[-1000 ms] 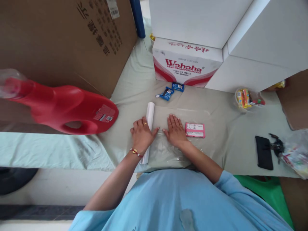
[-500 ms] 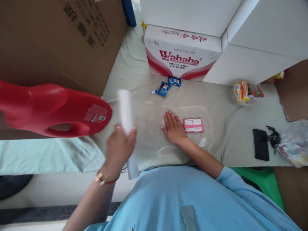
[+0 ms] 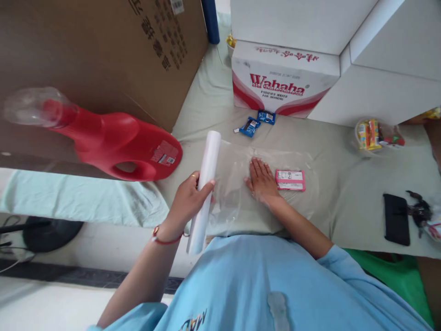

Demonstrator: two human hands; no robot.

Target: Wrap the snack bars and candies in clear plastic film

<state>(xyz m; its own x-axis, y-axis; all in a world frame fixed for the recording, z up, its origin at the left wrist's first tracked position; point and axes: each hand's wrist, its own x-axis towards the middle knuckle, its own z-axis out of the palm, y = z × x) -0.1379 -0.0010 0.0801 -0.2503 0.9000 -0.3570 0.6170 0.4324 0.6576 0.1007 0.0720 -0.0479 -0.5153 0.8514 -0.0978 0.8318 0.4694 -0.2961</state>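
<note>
My left hand (image 3: 192,195) is wrapped round a roll of cling film (image 3: 208,172), held tilted at the left of the spread film, near the table's front edge. From the roll a clear sheet of film (image 3: 229,184) stretches right across the cloth. My right hand (image 3: 262,180) lies flat on the sheet with its fingers out. Just right of that hand is a small pink packet (image 3: 290,179) with a white printed label; the clear film spreads around it.
A red jug (image 3: 131,147) lies at the left beside a large brown carton (image 3: 138,78). Behind are two blue wrapped snacks (image 3: 250,127) and a Wahaha box (image 3: 285,85). To the right are a tub of snacks (image 3: 372,134) and a black phone (image 3: 396,219).
The view has shifted, so the table's things appear farther right and more of the red jug shows. My left hand still holds the roll, now leaning; my right hand stays flat.
</note>
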